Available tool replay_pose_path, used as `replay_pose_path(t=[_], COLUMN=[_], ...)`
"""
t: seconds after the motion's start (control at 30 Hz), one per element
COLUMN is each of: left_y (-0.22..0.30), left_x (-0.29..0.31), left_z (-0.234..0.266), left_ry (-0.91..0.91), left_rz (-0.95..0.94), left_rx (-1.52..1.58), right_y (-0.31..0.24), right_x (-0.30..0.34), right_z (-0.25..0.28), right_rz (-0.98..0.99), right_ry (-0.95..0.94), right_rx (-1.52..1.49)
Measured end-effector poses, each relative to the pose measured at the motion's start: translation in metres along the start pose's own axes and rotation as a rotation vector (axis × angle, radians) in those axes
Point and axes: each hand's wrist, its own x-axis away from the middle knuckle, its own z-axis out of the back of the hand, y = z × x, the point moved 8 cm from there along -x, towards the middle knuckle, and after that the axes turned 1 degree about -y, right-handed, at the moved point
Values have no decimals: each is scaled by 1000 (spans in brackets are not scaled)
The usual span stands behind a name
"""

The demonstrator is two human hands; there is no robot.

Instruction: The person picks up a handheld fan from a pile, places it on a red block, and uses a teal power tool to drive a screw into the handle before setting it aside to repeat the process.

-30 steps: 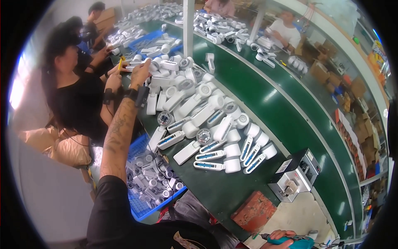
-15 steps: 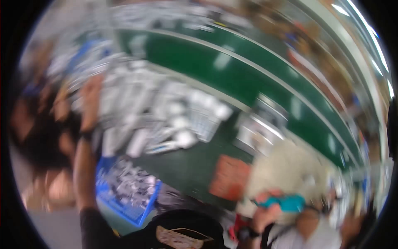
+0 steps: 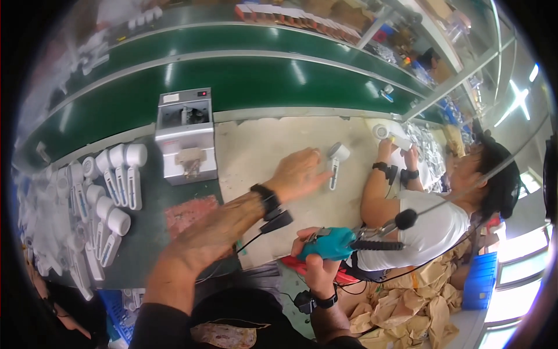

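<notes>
My left hand (image 3: 296,174) reaches over the beige work board, palm down, fingers stretched and thumb apart, holding nothing. Just right of its fingertips lies a white piece shaped like a handheld shower head (image 3: 335,166), its round head away from me. Close to my body, my right hand (image 3: 318,267) is wrapped round a teal power tool (image 3: 334,243) that looks like an electric screwdriver. A ribbed black sleeve sticks out from its right end. Each wrist wears a black band, and a cable runs from the left one.
A silver machine (image 3: 186,139) with a small red light stands left of the board, before the green conveyor (image 3: 256,87). Many similar white pieces (image 3: 119,174) lie farther left. A reddish mat (image 3: 189,215) lies under my left forearm. At right, a co-worker (image 3: 430,221) handles a white piece.
The view has swung right. My left hand has moved from the white pieces at far left to the beige board. My right hand still grips the teal tool.
</notes>
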Motion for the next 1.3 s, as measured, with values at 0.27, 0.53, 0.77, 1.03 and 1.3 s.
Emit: replay_pose_path(t=[0.27,0.53,0.77,1.03,1.3], left_y=[-47,-14,1,-23,-20], left_x=[-19,65,177,216,227], left_z=[-92,56,171,194,197], left_ry=[-80,-61,-167,-68,-1], left_rz=[314,211,241,216,88], left_rx=[-94,-3,-213,-277,-258], right_y=[6,12,11,7,22], right_x=[-7,-44,-72,-118,-169], right_z=[12,18,-42,-165,-235], right_rz=[-35,104,63,162,332], right_ry=[37,141,4,-283,-292], right_rx=[-16,171,-65,-428,-82])
